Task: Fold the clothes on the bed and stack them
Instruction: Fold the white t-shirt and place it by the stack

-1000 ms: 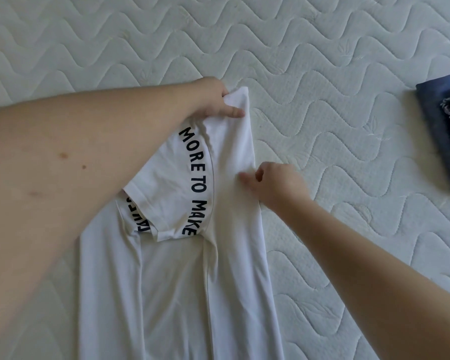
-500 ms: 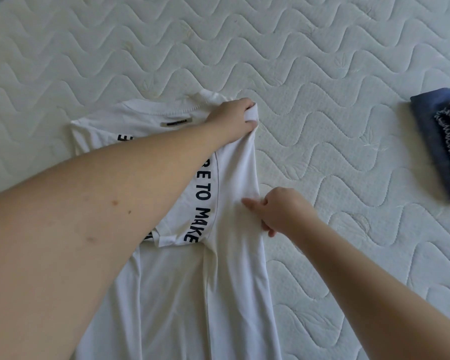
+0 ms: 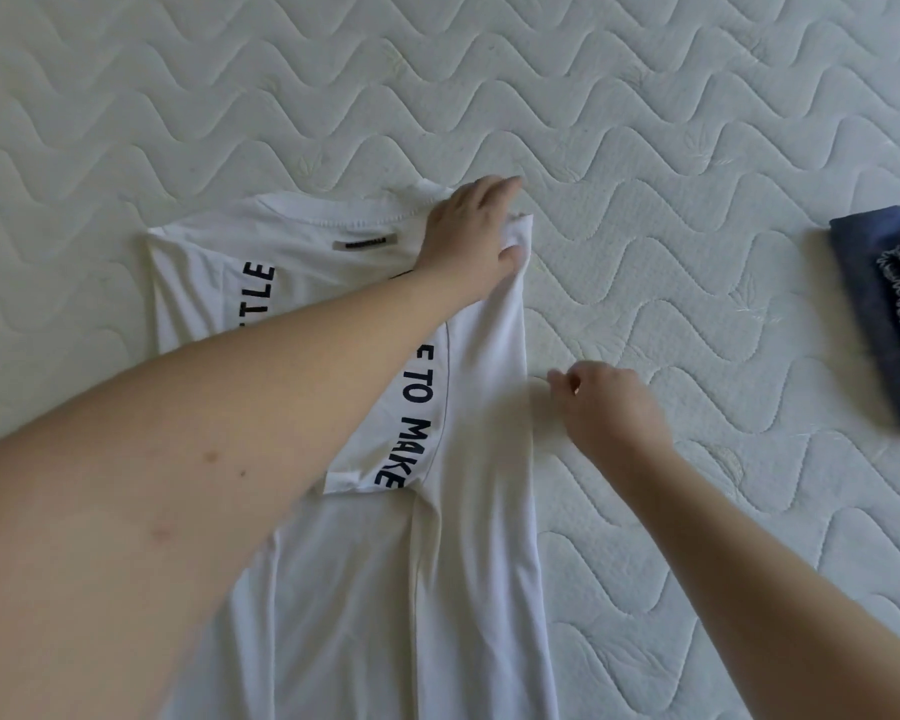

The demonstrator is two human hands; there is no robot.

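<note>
Head cam: a person folds a white tee [image 3: 365, 589] laid flat on the quilted bed [image 3: 645, 122], collar at the far end, hem running out of frame near the camera. Left hand [image 3: 471, 233] reaches across the shirt to its top right corner, thumb and fingers closed round a bunch of cloth at the shoulder. Right hand [image 3: 609, 407] sits at the tee's right edge about midway down, fingers curled w/ thumb and forefinger together in a pinch; whether any cloth is caught in that pinch can't be told. The right side, sleeve incl., lies turned in over the body, giving a straight edge; black print shows on the panel by the left arm. Left side of the shirt is mostly hidden under the arm, so its fold can't be judged. At far right, well apart from the tee, a small stack [image 3: 889, 314] of dark folded clothes, partly cut by the frame. Progress, by the look of it: some items done and stacked; this tee is mid-fold, crosswise folds and stacking left
</note>
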